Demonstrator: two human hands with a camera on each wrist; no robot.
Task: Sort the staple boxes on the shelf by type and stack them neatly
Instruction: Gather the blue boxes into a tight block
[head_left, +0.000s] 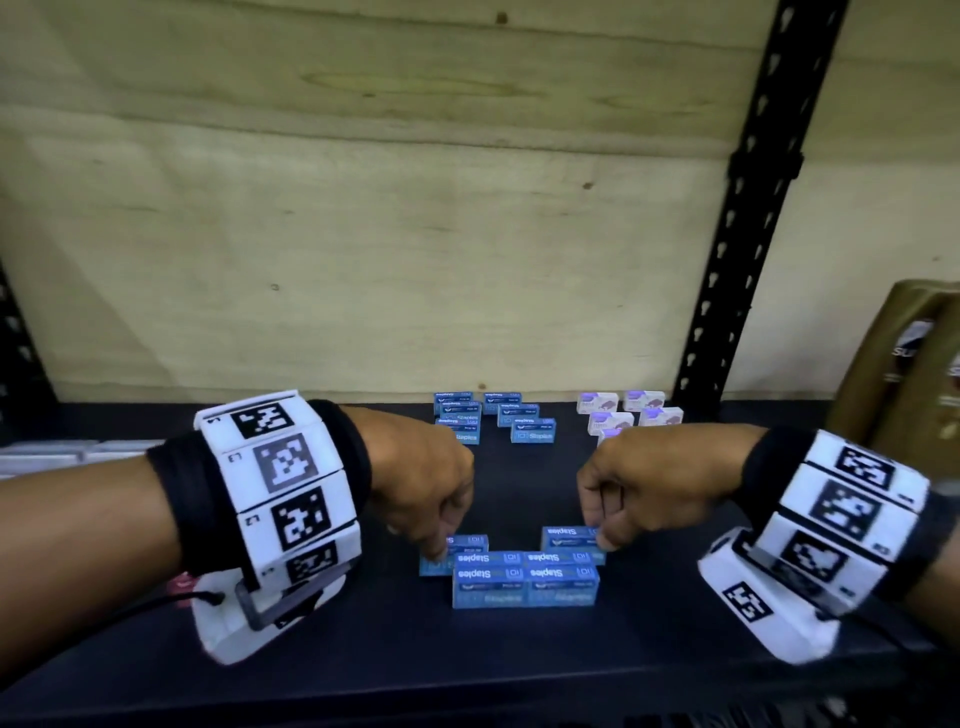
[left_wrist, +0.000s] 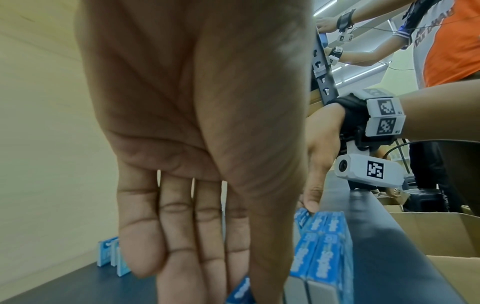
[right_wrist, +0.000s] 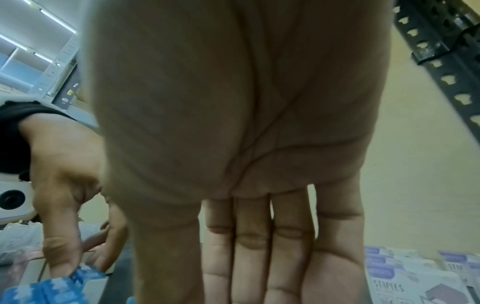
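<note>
Both hands are down at the near blue stack (head_left: 524, 579) on the dark shelf (head_left: 519, 660), near edge, roughly centre; the stack is blue staple boxes packed side by side, at least two rows, front faces reading "Staples".

Left hand (head_left: 423, 491): fingers curled down, tips pinching the left blue box (head_left: 451, 553) at the stack's left end; that box sits slightly far of the front row and not flush. Right hand (head_left: 644, 488): thumb and fingers pinching the right blue box (head_left: 571, 538) at the stack's right end, far side; left wrist view shows the thumb tip on the box's top edge.

Other groups: far blue boxes (head_left: 493, 418) standing in staggered rows near the plywood back wall (head_left: 363, 234); white-and-purple boxes (head_left: 628, 413) to their right, just left of the black upright (head_left: 737, 208); types look already separated.

Step, as I judge it: squaring the two end boxes into the stack.

Risks:
- inward push from both ends at once could buckle the front row or tip a box off the near edge; stack sits close to it
- boxes are small and light, so pinch slip or uneven pressure would skew them
- either wrist rig could clip the stack on lift-out; left rig hangs low near the shelf
</note>
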